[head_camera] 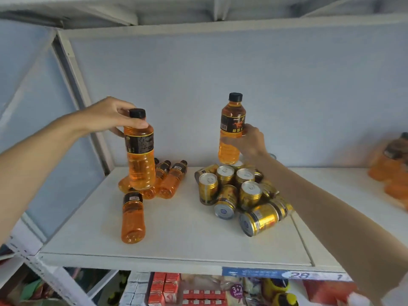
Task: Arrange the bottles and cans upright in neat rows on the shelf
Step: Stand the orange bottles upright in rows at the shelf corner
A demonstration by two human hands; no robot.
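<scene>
My left hand [111, 117] grips an orange bottle [139, 151] by its black cap and neck, holding it upright above several bottles lying on their sides [170, 180]. My right hand [251, 140] holds a second orange bottle [231, 129] upright by its lower body, lifted over a heap of gold cans [240, 191]. One more bottle [133, 217] lies flat near the front left of the white shelf [187, 235]. Some cans stand upright, others lie on their sides [259, 219].
The shelf's grey back wall [220, 85] and left post [88, 111] bound the space. More orange bottles [390, 168] lie blurred at the far right. A price strip [287, 273] runs along the front edge, with packed goods [198, 292] on the shelf below.
</scene>
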